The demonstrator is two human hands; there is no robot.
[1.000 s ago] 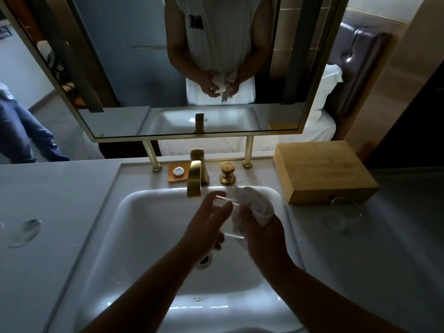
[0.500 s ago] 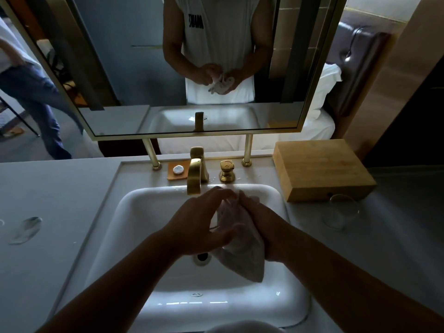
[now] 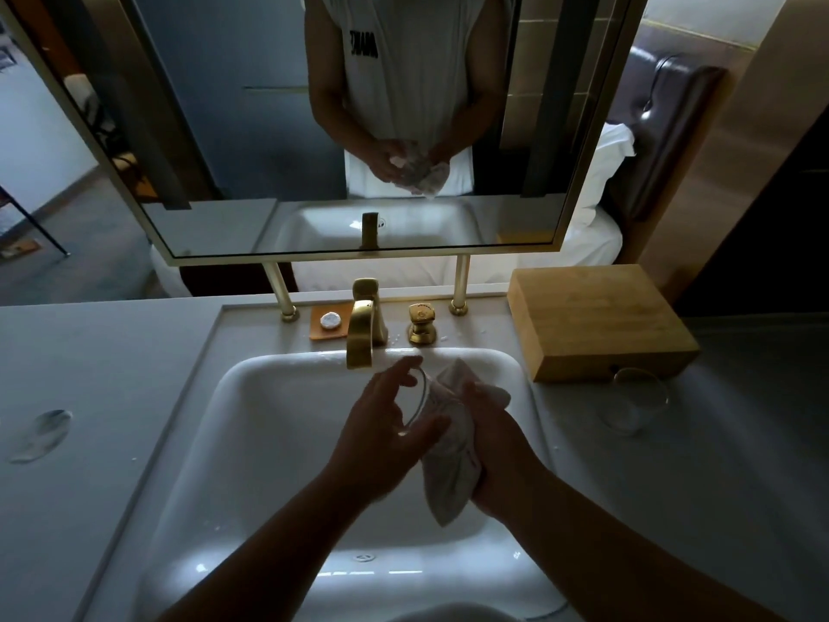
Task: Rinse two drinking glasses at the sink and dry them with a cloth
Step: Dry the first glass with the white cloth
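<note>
Head view — shirt (image 3: 406,78) lettering mirrored, unreadable; both hands hold glass (image 3: 415,399), cloth (image 3: 448,455).

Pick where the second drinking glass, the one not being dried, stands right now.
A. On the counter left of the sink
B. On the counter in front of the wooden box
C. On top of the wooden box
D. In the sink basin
B: the second glass stands upright on the counter, just in front of the wooden box, right of the sink.

White cloth (image 3: 448,478) — gold (brushed) tap (image 3: 362,334).
</note>
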